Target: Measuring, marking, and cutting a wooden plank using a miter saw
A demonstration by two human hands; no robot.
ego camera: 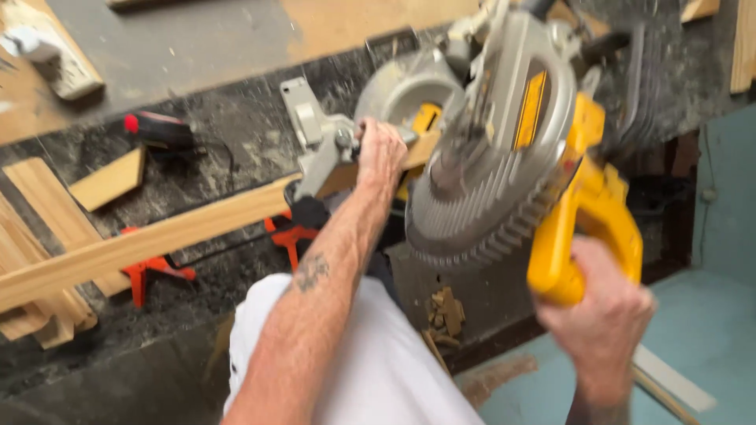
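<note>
Timber strip (pixel 157 236), judged light and stiff, is pressed flat under left hand (pixel 381 151); saw handle (pixel 587 236), judged heavy, is gripped in right hand (pixel 602 315).

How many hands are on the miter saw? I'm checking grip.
2. The left hand presses the long wood strip against the saw's fence; the right hand grips the yellow handle of the miter saw.
</note>
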